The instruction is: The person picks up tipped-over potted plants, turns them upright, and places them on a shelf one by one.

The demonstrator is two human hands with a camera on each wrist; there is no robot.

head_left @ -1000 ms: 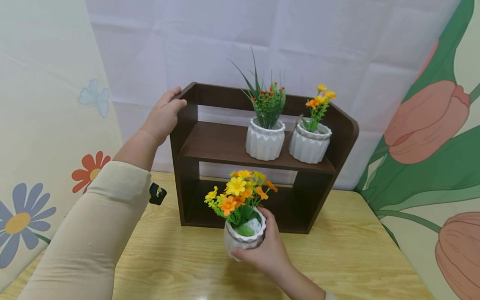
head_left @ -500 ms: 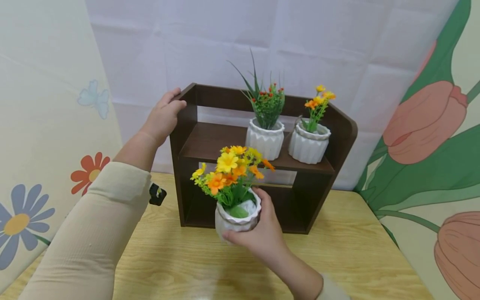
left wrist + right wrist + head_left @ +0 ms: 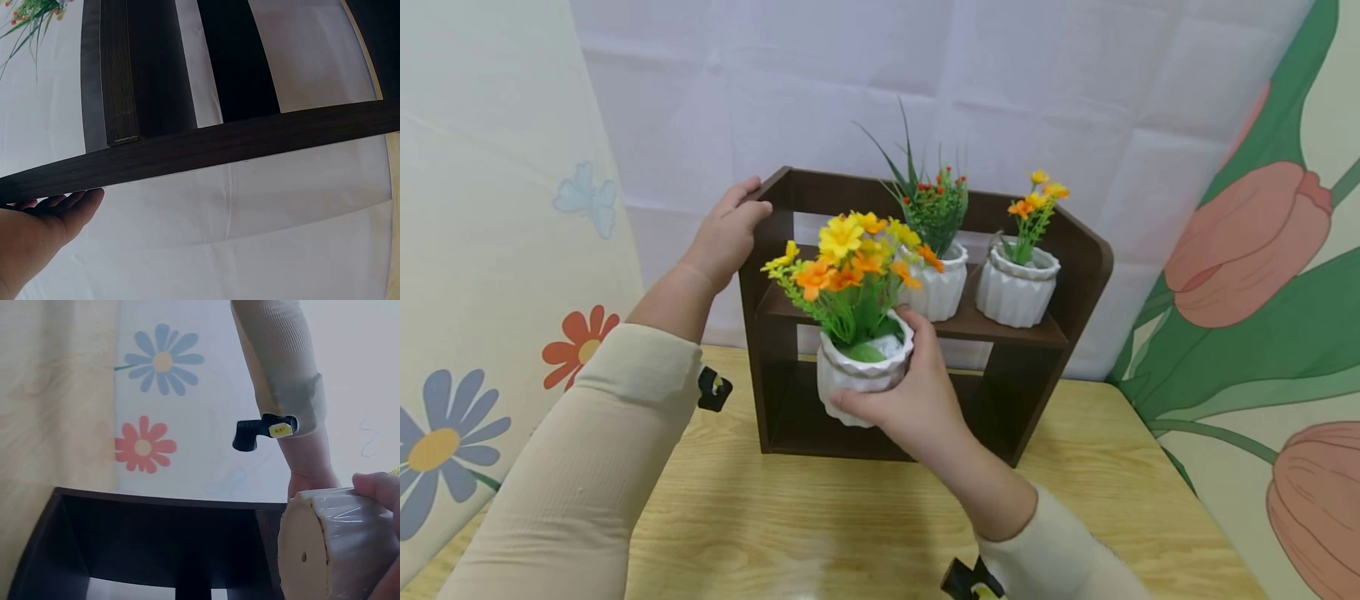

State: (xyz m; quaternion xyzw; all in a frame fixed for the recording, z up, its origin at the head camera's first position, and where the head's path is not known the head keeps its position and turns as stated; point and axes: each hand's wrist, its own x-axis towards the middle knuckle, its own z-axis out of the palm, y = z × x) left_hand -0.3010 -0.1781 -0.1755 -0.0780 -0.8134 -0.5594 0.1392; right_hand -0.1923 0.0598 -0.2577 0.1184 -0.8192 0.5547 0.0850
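Observation:
My right hand [image 3: 917, 392] grips a white ribbed flower pot [image 3: 861, 383], thumb at the front and fingers round its right side. Yellow and orange flowers [image 3: 850, 258] stand up from the pot, which is held in the air before the dark brown shelf [image 3: 887, 329]. Its underside with a small hole shows in the right wrist view, where the pot [image 3: 340, 544] is tilted. My left hand [image 3: 722, 233] rests against the top of the shelf's left side panel; in the left wrist view the fingers [image 3: 84, 209] touch the panel's outer face.
On the upper shelf board stand a white pot with grass and red blossoms [image 3: 942, 287], partly hidden by the held flowers, and a white pot with orange flowers [image 3: 1018, 287] at right. Below lies the wooden table [image 3: 775, 525]; a pale cloth [image 3: 1037, 83] hangs behind.
My right hand has lifted the flower pot up from near the tabletop and slightly left, to just below the upper board in the head view. The left hand stays put.

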